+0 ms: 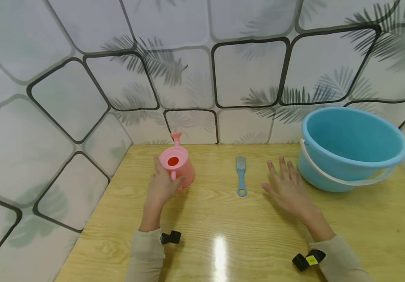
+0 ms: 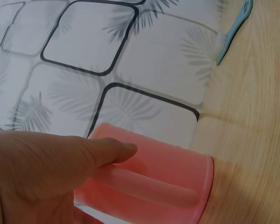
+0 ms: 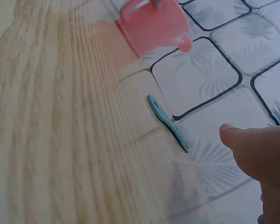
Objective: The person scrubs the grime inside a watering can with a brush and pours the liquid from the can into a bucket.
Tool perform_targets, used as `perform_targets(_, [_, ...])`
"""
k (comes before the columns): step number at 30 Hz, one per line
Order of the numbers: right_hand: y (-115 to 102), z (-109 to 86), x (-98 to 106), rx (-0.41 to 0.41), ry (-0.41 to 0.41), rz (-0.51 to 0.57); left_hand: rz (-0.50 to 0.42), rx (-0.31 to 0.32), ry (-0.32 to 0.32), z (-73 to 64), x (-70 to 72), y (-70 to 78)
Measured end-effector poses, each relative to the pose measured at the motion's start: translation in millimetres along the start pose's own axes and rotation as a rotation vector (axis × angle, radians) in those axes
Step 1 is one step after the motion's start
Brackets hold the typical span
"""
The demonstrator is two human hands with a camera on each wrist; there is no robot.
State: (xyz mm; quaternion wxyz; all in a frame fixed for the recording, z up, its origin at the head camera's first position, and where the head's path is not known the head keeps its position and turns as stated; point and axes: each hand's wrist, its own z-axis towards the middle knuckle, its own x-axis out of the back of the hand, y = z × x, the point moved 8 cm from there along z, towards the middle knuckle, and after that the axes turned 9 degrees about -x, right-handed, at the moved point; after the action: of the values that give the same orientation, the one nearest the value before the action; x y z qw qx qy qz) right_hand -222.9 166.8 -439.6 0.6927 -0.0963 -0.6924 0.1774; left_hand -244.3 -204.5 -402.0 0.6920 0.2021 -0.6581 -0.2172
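Observation:
A pink toy watering can (image 1: 185,172) stands at the left of the table, its spout toward the wall and its round opening showing red inside. My left hand (image 1: 162,184) grips its body, with the thumb beside the handle; the fingers on the far side are mostly hidden. In the left wrist view the thumb (image 2: 114,151) lies on the pink wall above the handle. My right hand (image 1: 288,190) has its fingers spread and holds nothing, between a small blue brush (image 1: 241,176) and a light blue bucket (image 1: 352,174). The brush lies bristles up, handle toward me.
The bucket's white handle (image 1: 343,181) hangs down along its front. Behind the wooden table (image 1: 202,219) rises a wall (image 1: 248,74) with a stone and leaf pattern, which also runs along the left side.

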Motion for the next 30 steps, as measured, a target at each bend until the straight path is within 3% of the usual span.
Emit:
perform_targets(5, [-3,1.3,-1,-0.002,-0.001,0.004,0.021,-0.005,0.012,-2.1,5.1,-6.4])
perform_targets(15, [-12,2.6,-12,0.003,-0.029,-0.007,0.056,0.026,-0.06,-2.6,11.1,-19.9])
perform_targets(23, [-36,9.9,-31,0.039,-0.064,0.008,-0.006,-0.025,-0.086,1.8,11.6,-23.5])
perform_targets(27, [-45,14.2,-37,0.019,-0.052,0.028,-0.094,-0.077,-0.104,4.0,11.0,-22.2])
perform_targets(30, [-53,15.9,-38,0.002,-0.019,0.03,-0.161,-0.078,-0.127,3.4,9.6,-24.9])
